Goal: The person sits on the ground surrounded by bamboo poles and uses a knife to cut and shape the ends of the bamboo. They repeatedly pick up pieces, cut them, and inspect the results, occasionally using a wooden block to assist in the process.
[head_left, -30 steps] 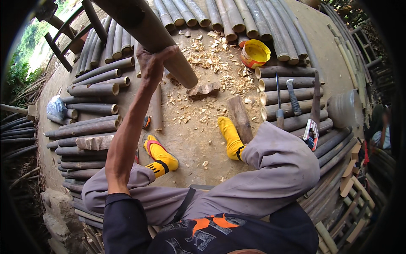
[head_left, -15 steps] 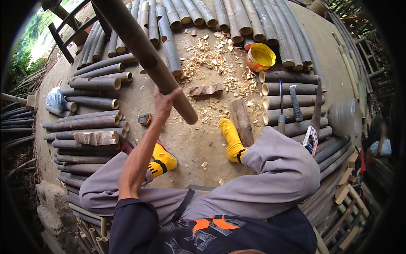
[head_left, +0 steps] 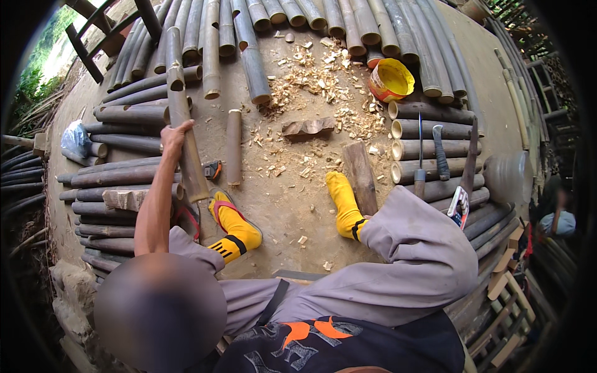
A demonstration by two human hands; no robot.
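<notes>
My left hand point(head_left: 177, 134) is closed around a long bamboo pole point(head_left: 188, 163) on the left side. The pole runs from the bamboo stacked at the back down towards my left foot, and its near end lies beside an orange and black tape measure point(head_left: 212, 170). A short brown bamboo piece point(head_left: 234, 148) lies on the ground just right of the held pole. A notched wooden block point(head_left: 308, 128) sits farther right, near the wood chips point(head_left: 320, 87). My right hand does not show. A round blur covers the lower left, near my left upper arm.
Bamboo poles point(head_left: 273, 12) lie in rows at the back, left and right. A yellow-lined bucket point(head_left: 390, 79) stands at back right. A knife point(head_left: 439, 152), other tools and a calculator point(head_left: 459, 206) rest on the right-hand poles. A flat wood piece point(head_left: 360, 177) lies beside my right foot.
My left hand has swung the bamboo pole left and lowered it from its slant across the upper middle. The short bamboo piece now shows where my hand and forearm were.
</notes>
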